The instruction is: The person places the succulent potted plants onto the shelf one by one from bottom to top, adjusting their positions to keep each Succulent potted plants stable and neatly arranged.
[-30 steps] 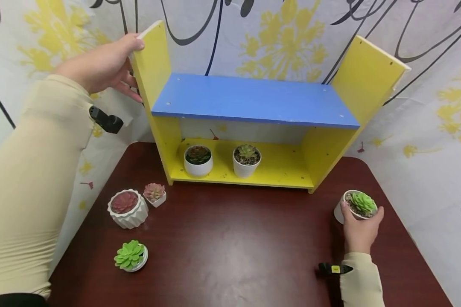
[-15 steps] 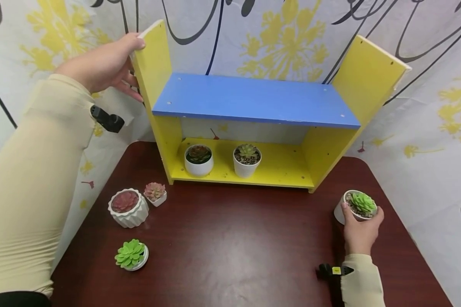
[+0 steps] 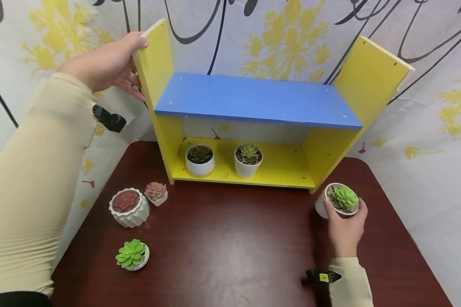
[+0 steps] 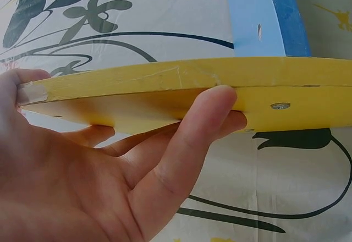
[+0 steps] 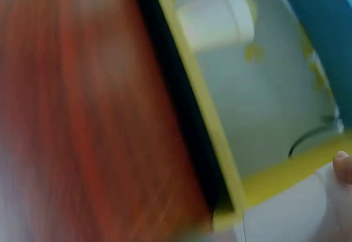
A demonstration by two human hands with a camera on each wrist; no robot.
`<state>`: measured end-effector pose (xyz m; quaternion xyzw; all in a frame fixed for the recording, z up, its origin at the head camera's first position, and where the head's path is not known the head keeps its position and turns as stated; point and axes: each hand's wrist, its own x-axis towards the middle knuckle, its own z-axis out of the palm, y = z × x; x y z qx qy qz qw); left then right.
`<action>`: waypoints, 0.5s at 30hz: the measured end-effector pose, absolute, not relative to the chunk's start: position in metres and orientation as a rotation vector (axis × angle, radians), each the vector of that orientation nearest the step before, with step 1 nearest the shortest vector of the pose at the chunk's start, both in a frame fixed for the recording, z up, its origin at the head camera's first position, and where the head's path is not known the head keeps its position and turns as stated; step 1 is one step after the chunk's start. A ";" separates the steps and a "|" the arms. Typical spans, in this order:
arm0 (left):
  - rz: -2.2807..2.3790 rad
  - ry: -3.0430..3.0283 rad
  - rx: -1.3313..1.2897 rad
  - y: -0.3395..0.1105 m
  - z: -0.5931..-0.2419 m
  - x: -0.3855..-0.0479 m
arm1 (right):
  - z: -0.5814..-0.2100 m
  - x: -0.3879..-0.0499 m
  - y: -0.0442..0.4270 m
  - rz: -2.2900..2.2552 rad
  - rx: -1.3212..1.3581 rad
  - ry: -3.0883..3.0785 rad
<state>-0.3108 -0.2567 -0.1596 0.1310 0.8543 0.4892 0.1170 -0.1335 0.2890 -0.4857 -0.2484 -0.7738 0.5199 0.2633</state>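
At the upper left, my left hand [image 3: 111,64] grips the left yellow side panel of a small shelf unit [image 3: 257,100]. In the left wrist view, the thumb lies over the panel's end and the fingers [image 4: 181,154] rest along its face. My right hand [image 3: 346,232] holds a white potted succulent [image 3: 343,198] with bright green leaves, thumb and fingers around the pot, right of the shelf. It appears tilted. The right wrist view is blurred; the white pot [image 5: 289,212] shows beside the yellow panel, with one fingertip [image 5: 344,168] on it.
On the yellow bottom board stand a dark succulent [image 3: 200,161] and a pale green one [image 3: 248,161]. On the table's left are a red succulent in a ribbed pot [image 3: 132,213], a small pink one [image 3: 156,193] and a bright green one [image 3: 131,254]. A patterned wall covering [image 3: 284,47] hangs behind.
My right hand has moved left, toward the shelf, with the green potted succulent. The left hand keeps its hold on the panel.
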 end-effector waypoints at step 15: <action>1.432 2.514 0.402 -0.258 -0.159 -0.308 | -0.456 -0.194 0.235 1.430 -0.376 -2.239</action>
